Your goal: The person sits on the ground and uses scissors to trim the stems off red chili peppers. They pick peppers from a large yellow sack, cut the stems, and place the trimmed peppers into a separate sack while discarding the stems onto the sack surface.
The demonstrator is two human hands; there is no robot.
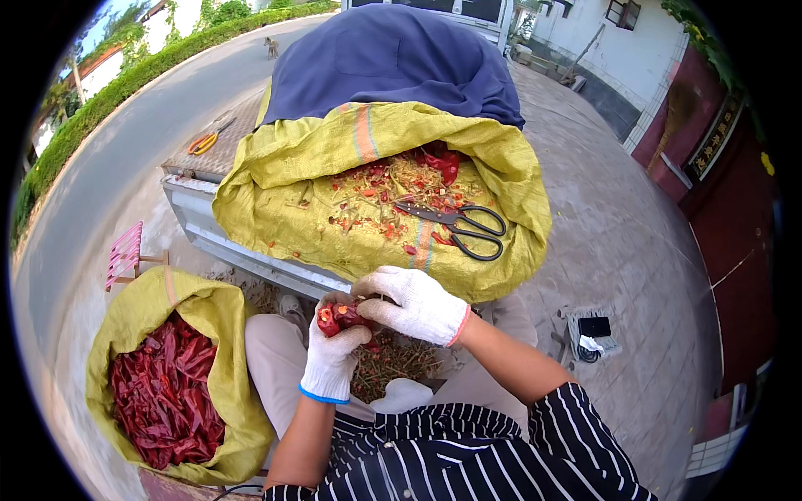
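My left hand (335, 354), in a white knit glove with a blue cuff, holds dried red chili peppers (341, 318) with cut or torn ends. Against their right side are the fingers of my right hand (413, 305), in a white glove with a pink cuff; whether they pinch a stem is hidden. Just beyond my hands lies a yellow woven sack (294, 219), strewn with chili bits, seeds and stems. Black-handled scissors (454, 222) rest on it, blades pointing left. At lower left, another yellow woven sack (235, 376) stands open, full of dried red chilies (169, 394).
Dark blue cloth (401, 59) covers the back of the large sack on a metal truck bed (250, 257). Orange-handled pliers or snips (203, 144) lie on the bed. A pink folding stool (127, 253) stands left. Stem scraps (395, 366) lie below my hands; a black phone-like device (594, 327) lies right.
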